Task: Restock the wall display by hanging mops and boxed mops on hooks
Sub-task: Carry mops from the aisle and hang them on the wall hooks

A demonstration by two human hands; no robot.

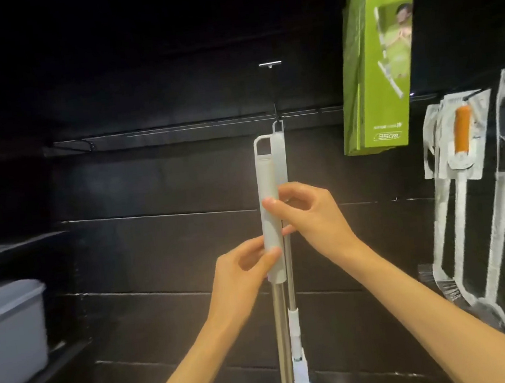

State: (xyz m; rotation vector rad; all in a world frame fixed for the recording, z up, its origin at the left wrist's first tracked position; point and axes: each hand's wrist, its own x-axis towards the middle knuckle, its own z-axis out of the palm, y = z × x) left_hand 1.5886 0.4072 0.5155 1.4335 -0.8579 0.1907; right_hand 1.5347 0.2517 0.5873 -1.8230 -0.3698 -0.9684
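Observation:
Two mops stand side by side before the black wall. The nearer mop (267, 190) has a white grip with a loop on top and a steel pole; its loop is below and left of the hook (277, 115). My left hand (246, 272) grips the lower end of that white grip. My right hand (306, 214) pinches the grip higher up, thumb in front. Just behind it, a second mop (279, 158) hangs by its loop on the hook.
Green boxed mops (378, 65) hang at the upper right. Packaged brushes with an orange handle (462, 137) hang further right. A grey plastic bin (12, 332) sits on a black shelf at the left. A horizontal rail (177, 130) crosses the wall.

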